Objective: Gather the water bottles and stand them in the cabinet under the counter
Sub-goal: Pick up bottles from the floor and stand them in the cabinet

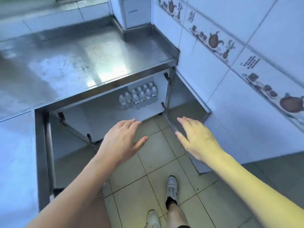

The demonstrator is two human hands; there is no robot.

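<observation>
- Standing under the steel counter (79,63), the cabinet (105,111) is open on both sides: the left door (41,145) and the right door (187,102) are swung out towards the person. I think the main risk is at closing: a door pushed hard could shake the cabinet floor and tip the nearest bottles.
- Inside the cabinet, the water bottles (139,97) stand upright in a tight group at the back right corner, in about two rows. They touch each other, so one bottle that falls could knock down its neighbours. The rest of the cabinet floor that I can see holds nothing.
- No bottle shows on the counter or on the floor tiles (156,162), so the gathering seems almost done, but bottles outside the view cannot be excluded.
- The left hand (121,140) hovers in front of the cabinet with fingers straight and loosely spread; it holds nothing.
- The right hand (195,137) is also flat and empty, close to the lower edge of the right door, perhaps not touching it. A careless swing could catch the fingers between door and frame.
</observation>
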